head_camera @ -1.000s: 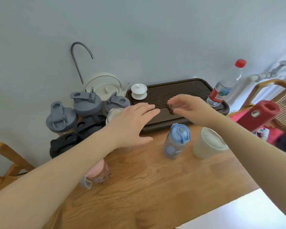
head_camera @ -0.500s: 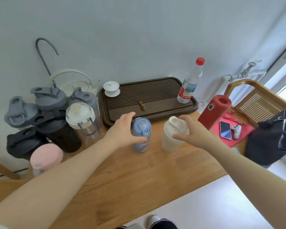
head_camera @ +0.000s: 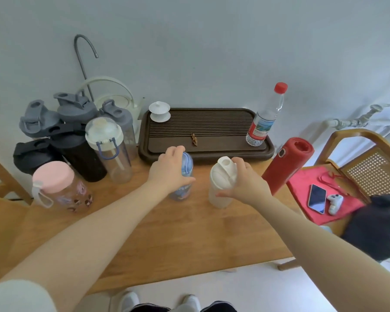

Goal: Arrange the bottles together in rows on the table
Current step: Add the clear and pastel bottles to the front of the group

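Observation:
My left hand [head_camera: 170, 171] grips the top of a small blue bottle [head_camera: 185, 190] standing mid-table. Beside it, my right hand [head_camera: 245, 183] grips a white bottle [head_camera: 221, 176] around its upper body. At the left stands a cluster of bottles: a pink-lidded one [head_camera: 54, 185], a clear one with a white lid [head_camera: 108, 145], a black one [head_camera: 81, 152] and several grey-lidded ones [head_camera: 77, 109]. A red bottle [head_camera: 288, 163] leans at the table's right edge. A clear water bottle with a red cap [head_camera: 266, 115] stands on the dark tray [head_camera: 212, 154].
The dark tea tray holds a white lidded cup [head_camera: 159, 111] and a small brown figure [head_camera: 194, 139]. A white kettle [head_camera: 115, 97] and grey spout [head_camera: 83, 55] sit by the wall. To the right, a chair [head_camera: 369, 158] carries a red cloth, phone [head_camera: 316, 198] and dark bag [head_camera: 376, 226].
Both hands came back from over the tray and closed on the blue and white bottles. The camera view tilted down and widened.

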### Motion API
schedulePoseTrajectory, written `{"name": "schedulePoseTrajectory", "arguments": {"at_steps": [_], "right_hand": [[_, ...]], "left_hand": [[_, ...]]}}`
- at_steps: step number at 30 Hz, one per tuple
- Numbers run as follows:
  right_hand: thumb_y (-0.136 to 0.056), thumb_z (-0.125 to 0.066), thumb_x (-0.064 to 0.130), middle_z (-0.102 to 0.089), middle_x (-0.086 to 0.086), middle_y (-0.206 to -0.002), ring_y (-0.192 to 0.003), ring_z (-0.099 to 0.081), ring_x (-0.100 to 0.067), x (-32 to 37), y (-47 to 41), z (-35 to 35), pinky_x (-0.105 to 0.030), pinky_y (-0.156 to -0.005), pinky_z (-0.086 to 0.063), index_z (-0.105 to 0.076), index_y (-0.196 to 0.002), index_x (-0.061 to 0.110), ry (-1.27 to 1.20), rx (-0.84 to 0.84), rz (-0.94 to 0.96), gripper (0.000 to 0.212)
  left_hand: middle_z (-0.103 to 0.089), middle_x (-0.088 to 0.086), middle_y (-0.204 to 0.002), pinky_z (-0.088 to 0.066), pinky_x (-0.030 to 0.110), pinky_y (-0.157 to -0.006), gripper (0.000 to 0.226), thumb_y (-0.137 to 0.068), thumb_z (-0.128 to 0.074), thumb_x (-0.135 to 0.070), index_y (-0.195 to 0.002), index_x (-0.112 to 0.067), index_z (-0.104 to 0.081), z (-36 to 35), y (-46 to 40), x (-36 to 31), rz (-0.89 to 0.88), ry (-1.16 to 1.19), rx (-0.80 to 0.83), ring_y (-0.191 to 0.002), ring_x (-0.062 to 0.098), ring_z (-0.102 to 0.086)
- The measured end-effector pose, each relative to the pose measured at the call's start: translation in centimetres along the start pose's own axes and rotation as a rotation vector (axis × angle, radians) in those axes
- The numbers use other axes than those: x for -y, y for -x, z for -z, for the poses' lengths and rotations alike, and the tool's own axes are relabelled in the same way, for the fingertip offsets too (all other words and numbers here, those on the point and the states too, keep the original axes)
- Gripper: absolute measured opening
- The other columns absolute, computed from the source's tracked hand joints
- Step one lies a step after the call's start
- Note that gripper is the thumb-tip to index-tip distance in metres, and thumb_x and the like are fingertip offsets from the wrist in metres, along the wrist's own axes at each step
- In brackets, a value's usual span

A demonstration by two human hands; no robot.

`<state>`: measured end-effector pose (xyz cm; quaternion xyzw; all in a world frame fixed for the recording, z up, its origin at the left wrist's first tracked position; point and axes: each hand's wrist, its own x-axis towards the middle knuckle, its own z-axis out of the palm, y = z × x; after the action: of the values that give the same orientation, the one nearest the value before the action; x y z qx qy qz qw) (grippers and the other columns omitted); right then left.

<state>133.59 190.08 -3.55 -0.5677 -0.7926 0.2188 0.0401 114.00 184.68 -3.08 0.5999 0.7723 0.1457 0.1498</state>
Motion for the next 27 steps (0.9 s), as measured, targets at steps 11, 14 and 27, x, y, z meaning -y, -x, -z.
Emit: {"name": "schedulePoseTrajectory", "arguments": {"at_steps": [11, 14, 27], "right_hand": [[-0.059, -0.079, 0.041, -0.045, 0.0, -0.128, -0.099, -0.048, -0.016, 4.2, 0.6, 1.4, -0.038, -0.083, -0.048, -0.03, -0.128, 0.025, -0.203, -0.052, 0.18, 0.086], [-0.059, -0.079, 0.043, -0.046, 0.001, -0.128, -0.102, -0.05, -0.017, 8.1, 0.7, 0.9, -0.038, -0.084, -0.047, -0.03, -0.128, 0.026, -0.203, 0.008, 0.279, 0.087], [-0.06, -0.076, 0.047, -0.046, 0.001, -0.126, -0.1, -0.051, -0.018, 19.4, -0.2, -7.5, -0.032, -0.073, -0.041, -0.03, -0.127, 0.028, -0.069, 0.163, 0.36, 0.083]], "left_hand": [[-0.049, -0.005, -0.108, -0.047, 0.036, -0.07, 0.058, -0.067, -0.072, -0.041, -0.11, -0.024, -0.037, 4.2, 3.9, 2.6, 0.029, 0.157, -0.113, -0.089, 0.02, -0.053], [-0.046, -0.008, -0.11, -0.044, 0.032, -0.07, 0.061, -0.068, -0.071, -0.042, -0.115, -0.026, -0.037, 6.7, 6.5, 5.0, 0.011, 0.09, -0.108, -0.09, 0.016, -0.052], [-0.057, 0.001, -0.119, -0.027, 0.037, -0.102, 0.065, -0.065, -0.071, -0.046, -0.119, -0.016, -0.05, 7.1, 9.9, 16.3, -0.157, -0.236, -0.126, -0.118, 0.025, -0.046]]}}
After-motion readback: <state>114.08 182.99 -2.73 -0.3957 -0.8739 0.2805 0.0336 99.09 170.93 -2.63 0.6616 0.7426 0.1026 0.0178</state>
